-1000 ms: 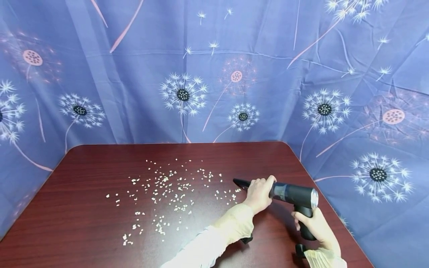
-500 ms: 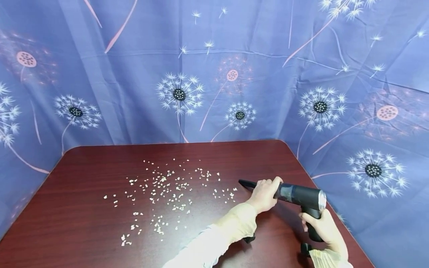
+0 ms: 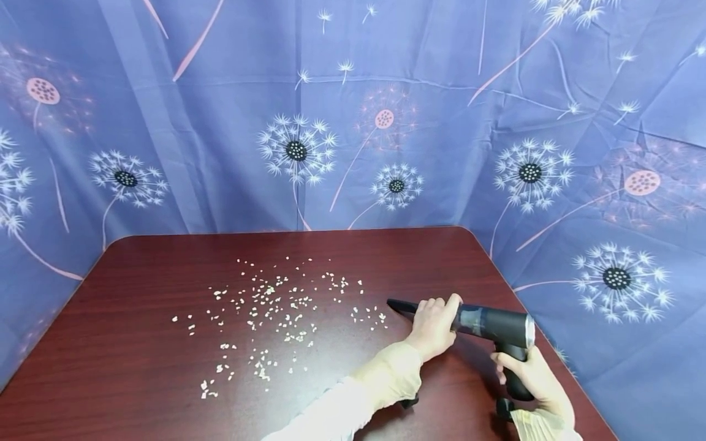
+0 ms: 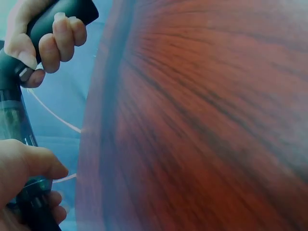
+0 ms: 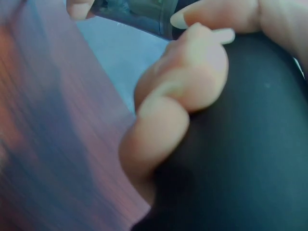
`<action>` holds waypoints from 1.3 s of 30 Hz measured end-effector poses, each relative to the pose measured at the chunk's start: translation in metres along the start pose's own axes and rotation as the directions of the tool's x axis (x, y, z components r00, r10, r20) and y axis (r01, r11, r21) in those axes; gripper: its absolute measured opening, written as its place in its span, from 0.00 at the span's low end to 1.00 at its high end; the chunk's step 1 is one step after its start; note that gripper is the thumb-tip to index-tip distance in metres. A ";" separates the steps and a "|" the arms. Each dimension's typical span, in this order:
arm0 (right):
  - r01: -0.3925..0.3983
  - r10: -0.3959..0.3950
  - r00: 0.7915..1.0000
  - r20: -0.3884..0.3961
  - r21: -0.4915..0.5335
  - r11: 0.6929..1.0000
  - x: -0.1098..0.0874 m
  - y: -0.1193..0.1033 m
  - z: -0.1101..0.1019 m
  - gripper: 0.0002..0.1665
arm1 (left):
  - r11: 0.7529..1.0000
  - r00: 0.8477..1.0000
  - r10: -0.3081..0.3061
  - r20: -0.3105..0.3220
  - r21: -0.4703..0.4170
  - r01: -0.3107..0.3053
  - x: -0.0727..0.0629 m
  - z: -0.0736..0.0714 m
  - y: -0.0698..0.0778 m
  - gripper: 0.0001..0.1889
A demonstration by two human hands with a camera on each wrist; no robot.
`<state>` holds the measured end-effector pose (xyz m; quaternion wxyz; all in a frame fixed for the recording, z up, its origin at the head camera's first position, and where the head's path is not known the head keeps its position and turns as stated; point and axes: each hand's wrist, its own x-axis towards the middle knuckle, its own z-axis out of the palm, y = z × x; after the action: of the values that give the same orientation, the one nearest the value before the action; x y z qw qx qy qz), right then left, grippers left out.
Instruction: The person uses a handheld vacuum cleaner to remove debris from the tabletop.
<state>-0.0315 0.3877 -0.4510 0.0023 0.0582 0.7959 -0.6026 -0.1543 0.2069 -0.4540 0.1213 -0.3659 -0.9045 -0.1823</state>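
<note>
A blk handheld vac (image 3: 493, 324) is being held w/ 2 hands over the R part of the brown tbl (image 3: 138, 318), its nozzle (image 3: 401, 305) being aimed L twd the white bits (image 3: 270, 290). The vac's front, by the clear section (image 3: 470, 320), is being gripped by the L hand (image 3: 432, 327), fingers being wrapped round it. The handle (image 3: 517, 386) is being gripped by the R hand (image 3: 534, 375), fingers curling round it. Bits are being seen strewn mid-tbl, a few near the nozzle tip; whether the tip is touching tbl can't be told. A blue dandelion-print curtain (image 3: 237, 153) is being seen behind.
</note>
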 end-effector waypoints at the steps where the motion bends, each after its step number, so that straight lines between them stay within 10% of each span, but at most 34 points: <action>1: 0.000 0.000 1.000 0.011 0.005 1.000 0.000 0.000 0.000 0.07 | 1.000 1.000 -0.009 -0.006 0.010 0.009 -0.001 0.000 0.000 0.33; 39: -0.166 0.105 0.970 0.221 0.282 0.945 -0.010 0.002 -0.008 0.13 | 0.995 0.994 0.050 -0.093 0.096 -0.041 -0.027 0.006 0.004 0.32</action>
<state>-0.0209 0.3955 -0.4501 0.1163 0.0510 0.6856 -0.7168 -0.1330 0.1959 -0.4676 0.1858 -0.3712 -0.8967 -0.1539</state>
